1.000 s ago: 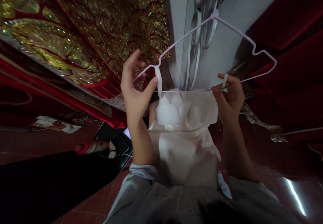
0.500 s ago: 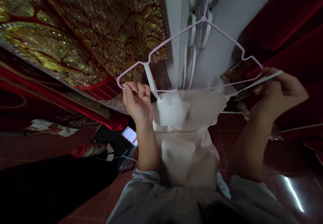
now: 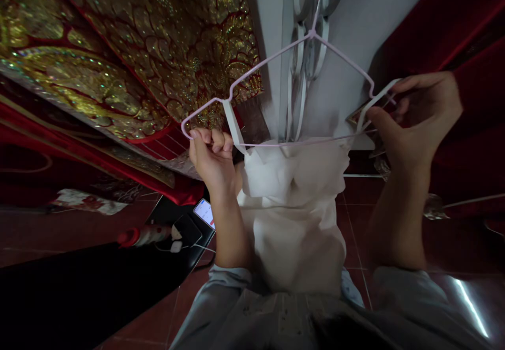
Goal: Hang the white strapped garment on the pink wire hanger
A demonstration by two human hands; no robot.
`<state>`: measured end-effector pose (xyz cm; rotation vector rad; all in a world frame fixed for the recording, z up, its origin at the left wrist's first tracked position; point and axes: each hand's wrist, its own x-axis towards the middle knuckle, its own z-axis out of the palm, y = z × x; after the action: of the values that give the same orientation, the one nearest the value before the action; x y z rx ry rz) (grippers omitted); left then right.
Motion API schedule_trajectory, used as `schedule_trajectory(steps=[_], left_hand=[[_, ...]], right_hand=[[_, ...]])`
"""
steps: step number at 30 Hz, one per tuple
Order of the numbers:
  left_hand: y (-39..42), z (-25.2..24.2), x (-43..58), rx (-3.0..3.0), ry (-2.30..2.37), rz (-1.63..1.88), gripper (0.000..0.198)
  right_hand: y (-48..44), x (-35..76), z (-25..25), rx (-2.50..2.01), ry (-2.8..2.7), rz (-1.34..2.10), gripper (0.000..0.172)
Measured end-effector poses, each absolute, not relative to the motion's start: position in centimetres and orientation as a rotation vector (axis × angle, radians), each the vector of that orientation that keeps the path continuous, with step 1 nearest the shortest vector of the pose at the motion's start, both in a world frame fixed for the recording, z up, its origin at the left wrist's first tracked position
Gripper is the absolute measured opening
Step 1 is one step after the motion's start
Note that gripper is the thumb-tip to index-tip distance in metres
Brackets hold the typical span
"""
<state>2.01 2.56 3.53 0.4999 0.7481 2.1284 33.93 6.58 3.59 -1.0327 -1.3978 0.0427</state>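
Observation:
A pale pink hanger (image 3: 268,64) hangs with its hook pointing up in front of a grey wall. My left hand (image 3: 213,155) is closed on the hanger's lower left corner. From the hanger's bottom bar downward hangs a white garment (image 3: 295,224). Its left strap (image 3: 234,124) loops over the hanger's left notch. My right hand (image 3: 422,113) pinches the garment's right strap (image 3: 379,96), which is stretched up beside the right notch. The hanger's right end is partly hidden behind that strap and my fingers.
Gold sequined red fabric (image 3: 189,40) fills the upper left. Red cloth (image 3: 414,24) hangs at the right. On a black surface at lower left are a lit phone (image 3: 205,214), a dark case (image 3: 187,229) and a red-capped bottle (image 3: 145,235).
My right hand has moved left and up, bringing the right strap to the hanger's right notch. The hanger has shifted slightly left; my left hand keeps its hold.

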Motion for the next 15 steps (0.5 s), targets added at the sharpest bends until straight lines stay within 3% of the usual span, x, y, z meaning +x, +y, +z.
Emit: schedule_trajectory(steps=[4,15], left_hand=[[2.7,3.0,1.9,0.557,0.723,2.128,0.056],[2.4,3.3,2.7,0.46,0.751,2.13,0.054]], right_hand=[[6.3,34.1,3.9,-0.996,-1.464,0.082,0.054],[4.3,31.5,0.5,-0.921,-1.303,-0.011,0.035]])
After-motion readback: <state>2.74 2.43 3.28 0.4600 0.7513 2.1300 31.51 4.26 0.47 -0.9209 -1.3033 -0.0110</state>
